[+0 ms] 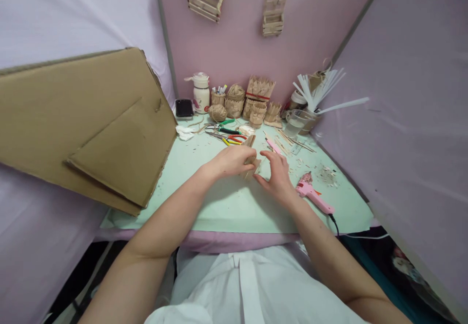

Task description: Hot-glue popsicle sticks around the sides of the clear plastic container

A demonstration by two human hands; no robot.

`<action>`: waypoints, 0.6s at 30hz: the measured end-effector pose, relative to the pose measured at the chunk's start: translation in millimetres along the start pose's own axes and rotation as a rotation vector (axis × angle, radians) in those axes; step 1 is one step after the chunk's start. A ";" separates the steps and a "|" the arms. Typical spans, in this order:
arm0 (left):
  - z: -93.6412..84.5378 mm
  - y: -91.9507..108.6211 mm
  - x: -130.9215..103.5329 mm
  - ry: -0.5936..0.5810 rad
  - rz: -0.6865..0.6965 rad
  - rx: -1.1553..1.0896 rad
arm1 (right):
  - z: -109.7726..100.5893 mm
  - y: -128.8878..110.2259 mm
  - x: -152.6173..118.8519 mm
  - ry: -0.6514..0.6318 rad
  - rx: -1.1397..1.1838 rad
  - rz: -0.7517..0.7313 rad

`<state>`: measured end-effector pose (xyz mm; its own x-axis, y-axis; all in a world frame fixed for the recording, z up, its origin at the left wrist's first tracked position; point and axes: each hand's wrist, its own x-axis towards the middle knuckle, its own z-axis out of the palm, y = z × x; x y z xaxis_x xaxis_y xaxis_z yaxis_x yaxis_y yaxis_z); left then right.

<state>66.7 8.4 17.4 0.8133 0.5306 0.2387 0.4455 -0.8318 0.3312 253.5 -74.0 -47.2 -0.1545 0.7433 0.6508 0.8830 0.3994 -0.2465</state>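
My left hand (239, 160) is closed around a small wooden-stick piece (250, 142) just above the mid-table. Part of that piece shows above the fingers and part below them; the rest is hidden by the hand. Close on its right, my right hand (277, 172) has its thumb and forefinger apart in a wide curve, with a gap between them. Whether its thumb tip touches the piece I cannot tell. A pink glue gun (315, 198) lies right of my right wrist. Beyond the right fingers lies a pink pen-like tool (273, 145).
Pliers (228, 131) lie behind my hands. Twine balls (218, 112), stick-built holders (258, 114) and a white bottle (201, 93) line the back wall. White glue sticks (321, 90) stand at back right near a clear cup (295, 123). Large cardboard (109, 119) leans on the left.
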 end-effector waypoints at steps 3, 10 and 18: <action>0.3 0.0 0.2 0.000 0.006 0.019 | 4.0 -2.0 -4.8 -0.014 -0.101 0.012; -2.2 4.5 -0.3 -0.005 -0.006 0.026 | 12.8 -6.0 -6.8 -0.019 -0.204 0.012; 0.3 9.1 0.9 0.022 -0.026 0.035 | 13.4 -8.9 -5.0 -0.044 -0.229 0.040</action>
<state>71.6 1.2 20.4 0.7931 0.5551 0.2507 0.4791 -0.8227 0.3059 240.5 -74.1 -57.9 -0.1325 0.7807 0.6107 0.9654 0.2412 -0.0990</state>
